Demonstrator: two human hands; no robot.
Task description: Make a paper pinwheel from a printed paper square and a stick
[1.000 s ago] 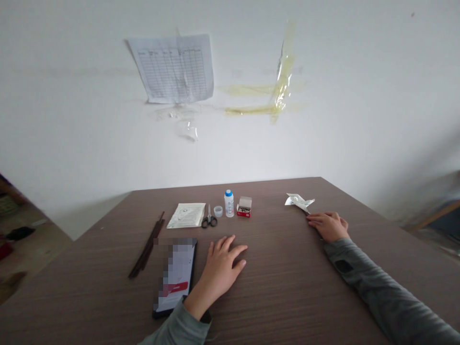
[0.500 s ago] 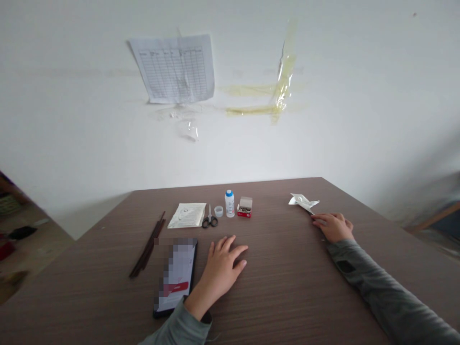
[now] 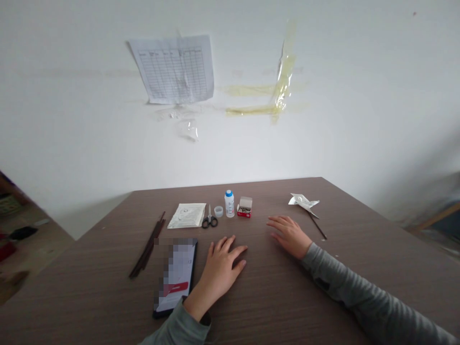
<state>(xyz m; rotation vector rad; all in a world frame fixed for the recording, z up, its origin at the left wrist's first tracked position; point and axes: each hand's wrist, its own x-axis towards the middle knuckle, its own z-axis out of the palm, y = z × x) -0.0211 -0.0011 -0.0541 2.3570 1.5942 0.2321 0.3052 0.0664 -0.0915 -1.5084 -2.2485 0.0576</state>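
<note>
My left hand (image 3: 223, 268) rests palm down with its fingers spread, just right of a phone (image 3: 176, 273) whose screen is lit and partly blurred. My right hand (image 3: 289, 235) is over the table right of centre, fingers stretched out and holding nothing. To its right lies a white paper pinwheel (image 3: 302, 202) on a thin dark stick (image 3: 318, 226). Ahead of my hands stand a white bottle with a blue cap (image 3: 229, 204), a small clear cup (image 3: 218, 211) and an open red box (image 3: 245, 209) of small metal pieces. Black-handled scissors (image 3: 210, 219) lie beside the cup.
Several dark sticks (image 3: 148, 247) lie left of the phone. A stack of white paper (image 3: 187, 215) is left of the scissors. The brown table (image 3: 266, 297) meets a white wall with a taped printed sheet (image 3: 176, 69) and yellowed tape (image 3: 283, 84).
My right hand has let go of the pinwheel's stick and moved left, toward the middle of the table. The pinwheel lies where it was. My left hand has stayed in place.
</note>
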